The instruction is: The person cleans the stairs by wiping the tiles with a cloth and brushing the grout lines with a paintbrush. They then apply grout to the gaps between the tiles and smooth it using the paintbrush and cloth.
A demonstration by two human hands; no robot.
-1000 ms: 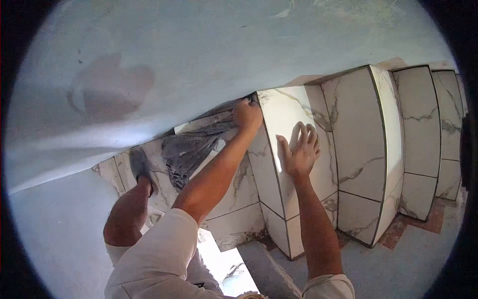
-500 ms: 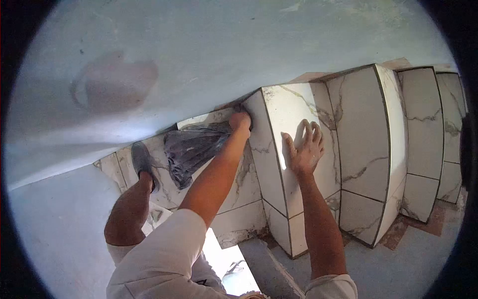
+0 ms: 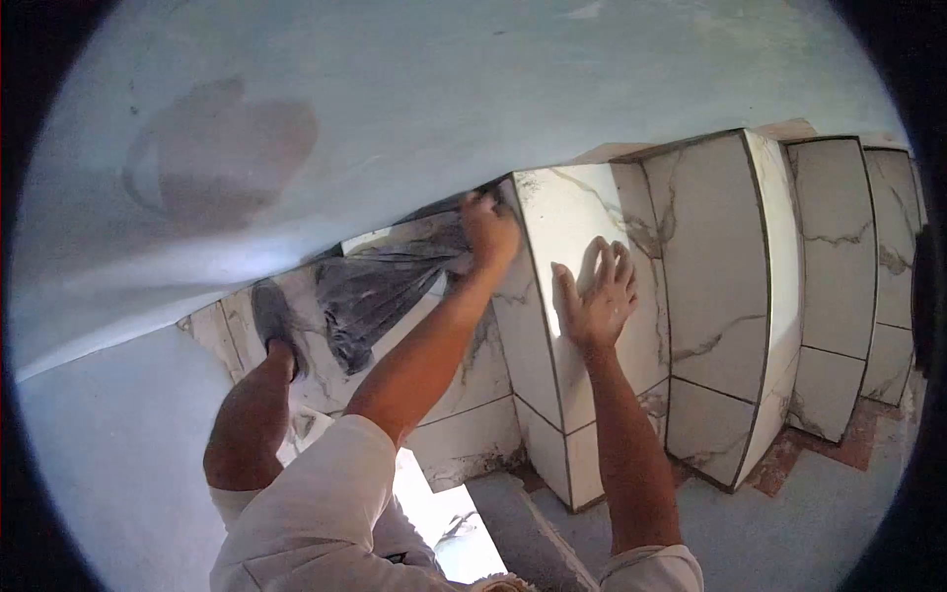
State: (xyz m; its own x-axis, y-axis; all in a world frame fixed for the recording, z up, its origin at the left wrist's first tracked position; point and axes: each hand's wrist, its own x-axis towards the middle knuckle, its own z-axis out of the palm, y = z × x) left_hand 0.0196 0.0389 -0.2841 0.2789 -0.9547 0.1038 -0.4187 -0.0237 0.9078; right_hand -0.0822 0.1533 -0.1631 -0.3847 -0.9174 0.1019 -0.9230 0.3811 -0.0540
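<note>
Dark grey cloth [image 3: 370,296] lies bunched over the marbled tile at the foot of the steps, beside the wall. My left hand [image 3: 490,235] is closed on its upper end, in the corner where the wall meets the first riser; its fingertips are slightly blurred. On the sunlit tread of the first tiled step [image 3: 564,212] rests my right hand [image 3: 602,301], fingers spread, with nothing in it.
More marbled steps [image 3: 715,266] rise to the right, with dark edges. A pale blue wall [image 3: 414,89] runs along the top. My foot in a dark shoe [image 3: 271,314] stands at the left. Rough brick patches [image 3: 779,464] show below the steps.
My left hand has moved slightly up and right along the corner and turned, drawing the cloth's upper end with it. My right hand stays in place on the tread.
</note>
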